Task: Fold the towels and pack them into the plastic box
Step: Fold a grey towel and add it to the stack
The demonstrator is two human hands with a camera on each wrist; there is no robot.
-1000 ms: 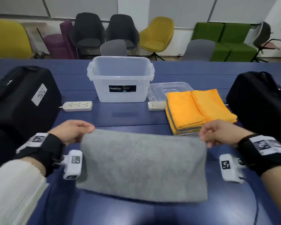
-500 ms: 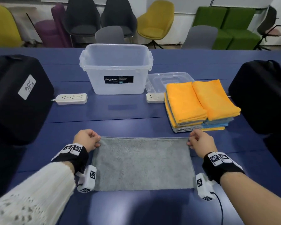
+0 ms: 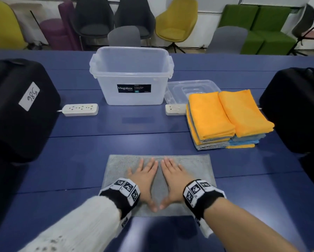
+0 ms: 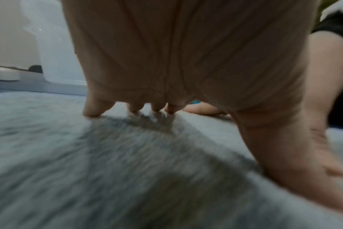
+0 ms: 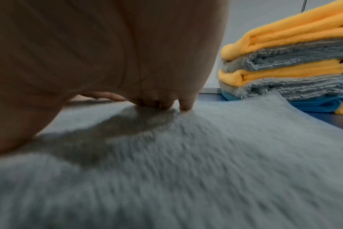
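Mostly blurred wrist views; left hand (image 3: 143,176) & right hand (image 3: 173,176) press flat, fingers straight, on grey towel (image 3: 198,166), gripping nothing.

Even indoor light, head view sharp, wrist views motion-blurred

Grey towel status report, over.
Left hand and right hand flat, pressing the folded grey terry towel. Clear plastic storage box open, looks empty. Nothing between towel and box.
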